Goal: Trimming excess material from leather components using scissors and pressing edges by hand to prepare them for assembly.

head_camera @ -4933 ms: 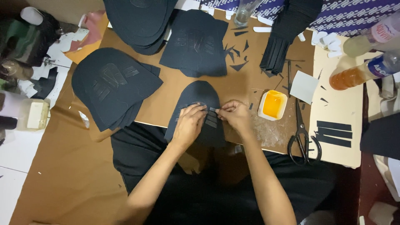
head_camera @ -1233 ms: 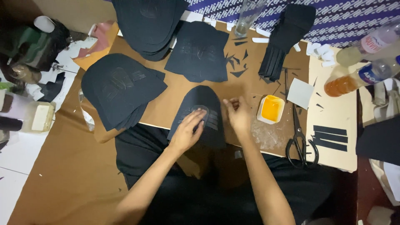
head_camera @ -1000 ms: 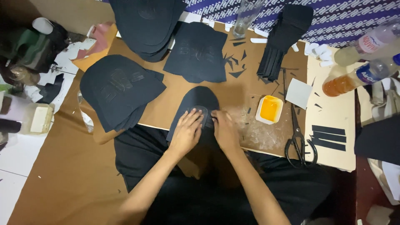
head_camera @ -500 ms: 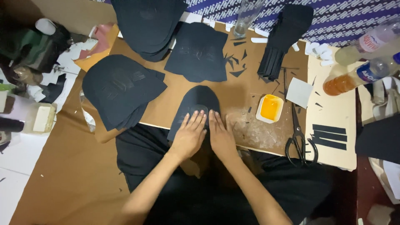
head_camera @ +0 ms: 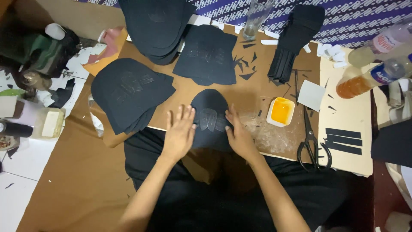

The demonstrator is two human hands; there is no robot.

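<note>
Two flat hands frame a dark fabric panel (head_camera: 210, 120) on the cardboard board (head_camera: 180, 101).
Left hand (head_camera: 179, 133) open, fingers spread; right hand (head_camera: 239, 135) open at its edge; panel looks light, soft, limp; best lifted by the edges.

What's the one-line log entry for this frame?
left hand: flat beside dark rounded fabric piece | right hand: on its edge | yellow dish, black scissors: idle

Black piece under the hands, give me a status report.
Left hand flat, fingers spread, on dark dome-shaped piece. Right hand pressing its right edge. Piece lies on brown board. Nothing in the way; scissors off right.
</note>
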